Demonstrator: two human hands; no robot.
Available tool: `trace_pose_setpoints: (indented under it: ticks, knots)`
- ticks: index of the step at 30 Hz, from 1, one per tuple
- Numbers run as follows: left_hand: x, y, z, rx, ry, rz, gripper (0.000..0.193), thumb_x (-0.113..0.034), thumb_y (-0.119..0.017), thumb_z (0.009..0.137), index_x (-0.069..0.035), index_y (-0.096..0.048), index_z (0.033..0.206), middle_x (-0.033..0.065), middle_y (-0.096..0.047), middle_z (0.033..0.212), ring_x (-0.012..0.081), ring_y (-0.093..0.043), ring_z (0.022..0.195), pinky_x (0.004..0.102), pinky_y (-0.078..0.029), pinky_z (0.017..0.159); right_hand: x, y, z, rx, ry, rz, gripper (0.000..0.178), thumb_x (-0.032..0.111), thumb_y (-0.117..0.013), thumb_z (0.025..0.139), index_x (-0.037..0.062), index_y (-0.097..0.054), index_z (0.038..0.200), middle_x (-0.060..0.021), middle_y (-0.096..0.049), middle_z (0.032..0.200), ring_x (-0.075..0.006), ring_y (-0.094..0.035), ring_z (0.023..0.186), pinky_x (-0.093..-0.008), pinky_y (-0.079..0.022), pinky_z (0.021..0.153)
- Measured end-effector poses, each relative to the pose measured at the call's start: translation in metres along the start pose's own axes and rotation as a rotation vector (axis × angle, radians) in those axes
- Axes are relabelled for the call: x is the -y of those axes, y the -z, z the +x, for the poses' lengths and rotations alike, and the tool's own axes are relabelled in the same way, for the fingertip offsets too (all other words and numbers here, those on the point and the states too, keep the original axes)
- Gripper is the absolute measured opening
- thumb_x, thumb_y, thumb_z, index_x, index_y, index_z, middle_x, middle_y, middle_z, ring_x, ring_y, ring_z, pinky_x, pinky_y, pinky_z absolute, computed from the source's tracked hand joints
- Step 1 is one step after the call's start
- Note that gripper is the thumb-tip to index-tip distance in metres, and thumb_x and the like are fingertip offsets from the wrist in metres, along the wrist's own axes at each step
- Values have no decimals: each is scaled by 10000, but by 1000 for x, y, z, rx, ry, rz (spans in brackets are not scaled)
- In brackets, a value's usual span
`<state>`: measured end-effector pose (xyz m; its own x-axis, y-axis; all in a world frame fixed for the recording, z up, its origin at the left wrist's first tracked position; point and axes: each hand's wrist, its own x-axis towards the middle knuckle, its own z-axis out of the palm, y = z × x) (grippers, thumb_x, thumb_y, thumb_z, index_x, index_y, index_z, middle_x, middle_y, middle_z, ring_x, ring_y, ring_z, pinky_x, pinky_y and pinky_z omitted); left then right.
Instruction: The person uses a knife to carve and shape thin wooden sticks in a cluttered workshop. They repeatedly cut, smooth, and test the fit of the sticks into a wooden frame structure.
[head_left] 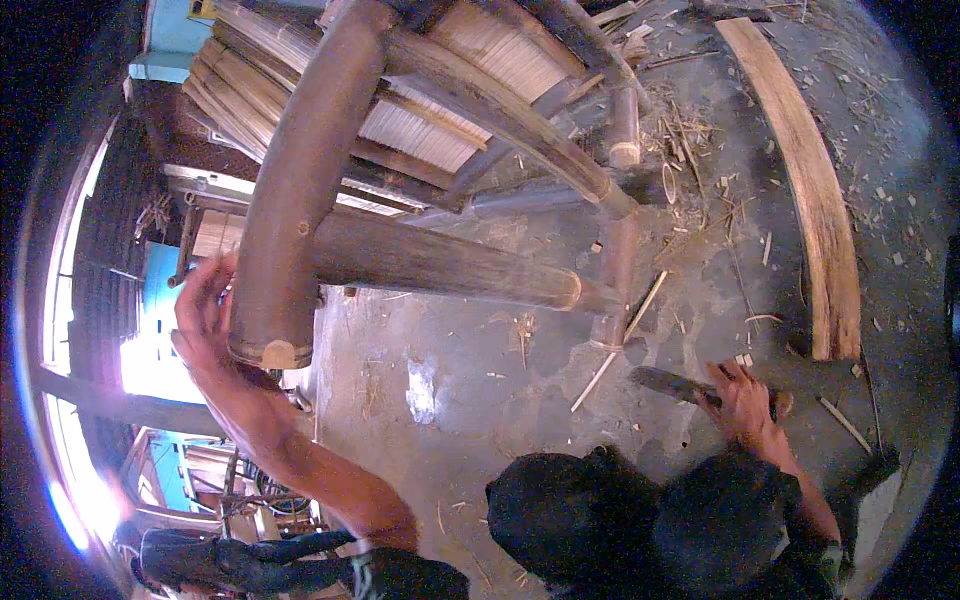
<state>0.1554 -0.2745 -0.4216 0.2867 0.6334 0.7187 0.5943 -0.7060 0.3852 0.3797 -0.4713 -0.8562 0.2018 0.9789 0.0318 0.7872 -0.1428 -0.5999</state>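
A brown bamboo frame (450, 258), made of thick poles joined by crossbars, fills the upper middle of the view. My left hand (205, 310) is at the thick bamboo pole (290, 215) nearest me on the left, its fingers bent round the far left side near the pole's cut end; some fingertips are hidden behind it. Low on the right, above the floor, my right hand (742, 408) is closed round the handle of a large knife (665, 383). Its dark blade points left, toward the frame's lower joint, and is apart from the bamboo.
A long split bamboo board (805, 190) lies on the floor at the right. Thin strips and chips are scattered around, with one pale stick (620, 340) by the frame. Bundled slats (235, 80) stand at the back left. Another person (240, 560) shows at the lower left.
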Motion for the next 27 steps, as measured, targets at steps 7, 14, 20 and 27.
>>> trace_pose_setpoints:
  ticks: [7,14,20,27]
  knots:
    - [-23,-6,56,476,220,158,661,-518,-426,936,-41,-385,1392,169,-492,1295,220,-502,1159,318,-386,986,129,78,138,-235,442,521,790,307,-746,741,69,-362,1389,-191,-560,1075,-349,-566,954,-395,-477,849]
    - [-25,-14,55,481,397,30,601,-345,-534,923,25,-384,1373,133,-492,1304,170,-507,1142,278,-390,968,188,82,225,-153,677,892,958,226,-767,696,121,-196,1458,-206,-532,1144,-340,-545,1016,-409,-438,908]
    - [-17,-9,53,350,389,68,568,-318,-488,945,40,-376,1372,127,-472,1338,185,-481,1187,308,-354,1012,189,78,238,22,772,1051,866,133,-755,660,171,-303,1397,-164,-577,1165,-361,-571,1045,-412,-467,917]
    - [-16,-11,54,435,356,101,572,-320,-467,950,38,-362,1382,140,-449,1357,196,-435,1237,321,-306,1047,185,88,245,211,720,907,854,173,-779,626,177,-353,1365,-117,-567,1231,-354,-557,1097,-423,-470,917]
